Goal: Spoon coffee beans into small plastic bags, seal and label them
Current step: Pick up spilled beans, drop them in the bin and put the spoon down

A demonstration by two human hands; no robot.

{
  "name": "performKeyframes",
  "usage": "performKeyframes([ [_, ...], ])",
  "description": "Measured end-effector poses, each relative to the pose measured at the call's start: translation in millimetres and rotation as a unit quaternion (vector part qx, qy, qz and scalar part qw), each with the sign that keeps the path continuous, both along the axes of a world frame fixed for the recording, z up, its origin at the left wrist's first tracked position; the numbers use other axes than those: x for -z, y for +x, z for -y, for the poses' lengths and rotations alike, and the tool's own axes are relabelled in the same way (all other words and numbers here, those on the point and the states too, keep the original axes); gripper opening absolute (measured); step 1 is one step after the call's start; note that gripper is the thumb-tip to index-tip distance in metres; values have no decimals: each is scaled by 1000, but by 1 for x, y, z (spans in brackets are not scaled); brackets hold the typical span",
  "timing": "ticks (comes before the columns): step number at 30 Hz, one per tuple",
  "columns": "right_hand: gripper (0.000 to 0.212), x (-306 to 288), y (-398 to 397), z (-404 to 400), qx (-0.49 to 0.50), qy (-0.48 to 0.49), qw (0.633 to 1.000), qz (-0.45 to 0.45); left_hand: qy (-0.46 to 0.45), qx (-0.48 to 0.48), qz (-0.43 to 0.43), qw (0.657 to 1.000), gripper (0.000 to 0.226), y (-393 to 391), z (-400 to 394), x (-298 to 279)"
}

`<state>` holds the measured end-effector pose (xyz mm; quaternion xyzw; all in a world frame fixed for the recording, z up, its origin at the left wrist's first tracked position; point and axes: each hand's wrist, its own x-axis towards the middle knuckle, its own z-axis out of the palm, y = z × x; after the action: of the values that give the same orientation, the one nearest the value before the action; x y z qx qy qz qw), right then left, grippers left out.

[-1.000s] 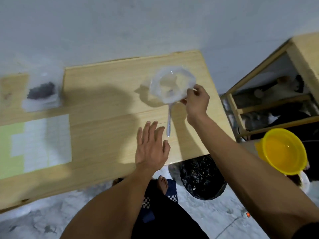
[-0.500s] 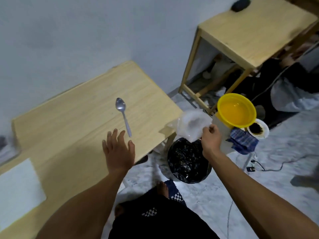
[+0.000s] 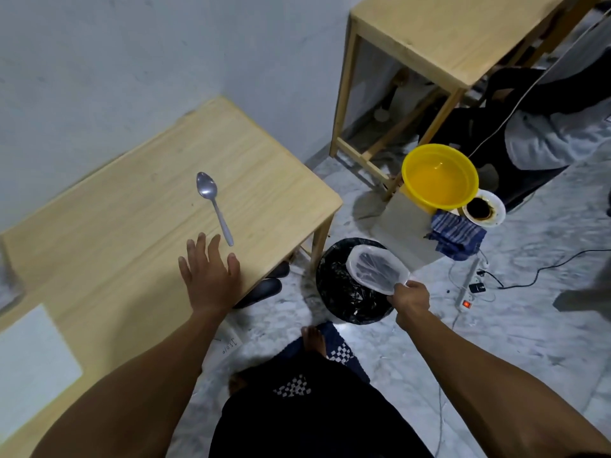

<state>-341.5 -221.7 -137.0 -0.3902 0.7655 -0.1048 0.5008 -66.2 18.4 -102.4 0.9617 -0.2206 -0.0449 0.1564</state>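
Currently the right hand [image 3: 410, 300] pinches the edge of a clear plastic container [image 3: 377, 272] and holds it tilted over a bin lined with a black bag [image 3: 344, 292] on the floor, just beside the table's front right leg. Whether the container holds anything cannot be told; dark shapes show through it.

The left hand [image 3: 210, 276] is open, fingers straight and slightly spread, palm down over the front part of the wooden table [image 3: 264, 180]. Whether it touches the surface cannot be told.

A metal spoon [image 3: 213, 206] lies flat on the table, bowl toward the wall and handle end near the left hand's fingertips, not touching them. A white sheet [image 3: 29, 365] lies at the table's left front.

On the floor to the right stand a yellow bowl [image 3: 439, 176], a white dish [image 3: 484, 208] with a dark stain, and a blue checked cloth [image 3: 458, 234], close together. A second wooden table [image 3: 463, 38] stands beyond them. A power strip [image 3: 469, 289] with a red switch lies on the marble floor. A bare foot [image 3: 314, 340] rests on a checked mat below.
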Motion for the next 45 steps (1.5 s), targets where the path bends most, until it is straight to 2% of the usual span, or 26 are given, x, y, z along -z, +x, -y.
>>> performKeyframes([
  [3,19,0,1,-3,-20,23,1000,6,5,6,4,1000,47,0,0,-1],
  [6,33,-3,12,-7,-59,19,998,9,9,7,5,1000,47,-1,0,-2],
  [10,24,-28,43,-13,-168,-80,983,-3,8,9,-3,1000,48,-2,1,-2],
  [16,19,-71,123,-36,-354,-245,899,72,4,24,-21,999,52,3,-6,-4],
  [21,22,-88,192,-54,-501,-257,821,95,15,37,-34,999,54,10,-23,-12],
  [25,25,-95,240,-71,-576,-245,774,94,-8,-39,-59,997,53,20,-45,-14],
  [28,29,-99,271,-84,-604,-252,751,89,0,-102,-77,992,56,30,-70,-17],
  [30,31,-102,289,-92,-615,-251,744,74,8,-123,-78,989,61,37,-87,-21],
  [35,33,-92,323,-102,-631,-256,732,-20,16,-164,-103,981,57,59,-116,-25],
  [38,24,-81,335,-105,-626,-231,743,-53,19,-183,-112,976,59,76,-122,-26],
  [41,20,-87,342,-107,-617,-200,759,-52,4,-198,-109,974,59,89,-124,-22],
  [45,16,-87,351,-105,-606,-162,778,-15,17,-199,-49,979,58,83,-124,-12],
])
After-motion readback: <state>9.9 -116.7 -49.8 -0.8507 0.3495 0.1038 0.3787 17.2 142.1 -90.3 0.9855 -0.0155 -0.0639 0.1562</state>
